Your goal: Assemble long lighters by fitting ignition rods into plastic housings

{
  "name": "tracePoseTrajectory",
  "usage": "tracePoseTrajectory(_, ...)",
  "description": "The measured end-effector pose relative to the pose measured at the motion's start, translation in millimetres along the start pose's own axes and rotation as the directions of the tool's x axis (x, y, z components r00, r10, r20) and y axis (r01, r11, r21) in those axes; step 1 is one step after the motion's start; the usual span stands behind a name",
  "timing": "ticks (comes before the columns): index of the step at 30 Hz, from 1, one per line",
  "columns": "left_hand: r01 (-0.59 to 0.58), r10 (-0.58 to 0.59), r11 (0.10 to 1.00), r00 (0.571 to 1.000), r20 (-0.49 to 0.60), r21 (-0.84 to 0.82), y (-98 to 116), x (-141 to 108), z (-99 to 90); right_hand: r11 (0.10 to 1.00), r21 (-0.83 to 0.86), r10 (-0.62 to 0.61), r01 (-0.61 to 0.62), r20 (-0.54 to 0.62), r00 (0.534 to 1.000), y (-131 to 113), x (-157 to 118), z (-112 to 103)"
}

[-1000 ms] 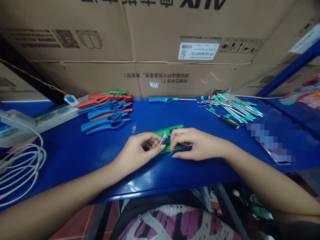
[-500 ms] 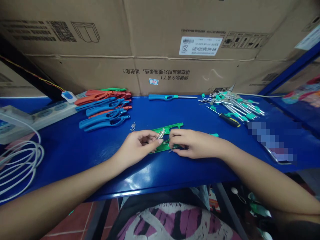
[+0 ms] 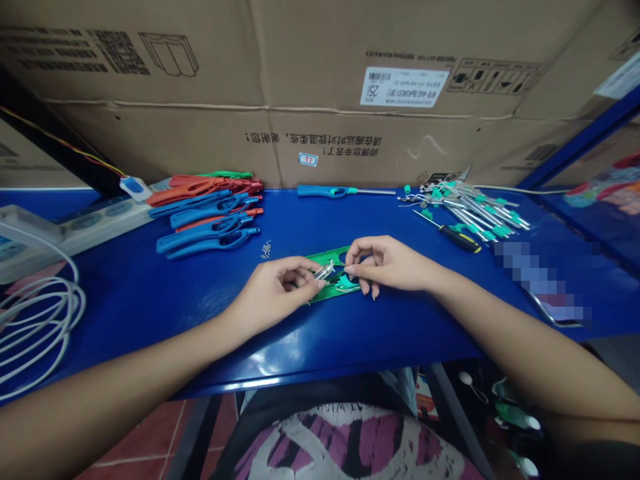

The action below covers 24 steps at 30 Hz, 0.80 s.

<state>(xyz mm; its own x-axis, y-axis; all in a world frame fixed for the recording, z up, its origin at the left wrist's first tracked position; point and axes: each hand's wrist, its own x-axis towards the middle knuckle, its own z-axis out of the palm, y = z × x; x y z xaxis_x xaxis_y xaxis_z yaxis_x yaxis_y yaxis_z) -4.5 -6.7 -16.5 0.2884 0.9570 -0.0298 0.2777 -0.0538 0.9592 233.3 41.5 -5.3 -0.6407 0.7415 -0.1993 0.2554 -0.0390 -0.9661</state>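
Observation:
My left hand (image 3: pixel 285 283) pinches a small shiny, clear-and-silver cylinder (image 3: pixel 325 271) between thumb and fingers, above a green plastic lighter shell (image 3: pixel 323 257). Beneath the cylinder lies a second green shell half (image 3: pixel 325 293), with a teal piece (image 3: pixel 346 281) and thin wires or rods in it. My right hand (image 3: pixel 383 265) is over the right end of the shells, thumb and index finger pressed together close to the cylinder's tip. Whatever sits between those fingertips is too small to make out. Both hands partly cover the shells.
Blue lighter shells (image 3: pixel 210 239) and red ones (image 3: pixel 200 193) are piled at left beside a power strip (image 3: pixel 107 220). An assembled blue lighter (image 3: pixel 327 192) lies at the back. Metal tubes with teal parts (image 3: pixel 467 207), a screwdriver (image 3: pixel 460 238), a phone (image 3: pixel 553 300) and tiny screws (image 3: pixel 265 250) lie around.
My right hand has lifted and turned, moving from the lower shell to beside the cylinder's tip. The teal piece now shows in the lower shell. My left hand keeps the cylinder in nearly the same place.

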Motion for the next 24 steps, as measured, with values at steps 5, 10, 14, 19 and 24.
tracePoseTrajectory(5,-0.023,0.022,0.998,1.0,0.016,0.056,-2,0,-1.2,0.998,-0.034,-0.06,0.061,0.032,0.998,0,1,-1)
tracePoseTrajectory(10,-0.065,0.063,0.99,0.998,0.02,0.128,-6,-1,-2.7,0.988,-0.117,-0.094,0.098,0.043,0.995,5,2,-2)
tracePoseTrajectory(14,-0.09,0.088,0.983,0.996,0.018,0.162,-7,-2,-3.5,0.985,-0.108,-0.13,0.134,0.042,0.991,12,5,-3)
tracePoseTrajectory(19,-0.112,0.111,0.974,0.994,0.019,0.195,-7,-2,-4.1,0.985,-0.073,-0.156,0.158,0.027,0.987,14,6,-3)
tracePoseTrajectory(24,-0.116,0.115,0.972,0.993,0.015,0.204,-7,-3,-4.3,0.985,-0.059,-0.163,0.163,0.016,0.987,15,6,-3)
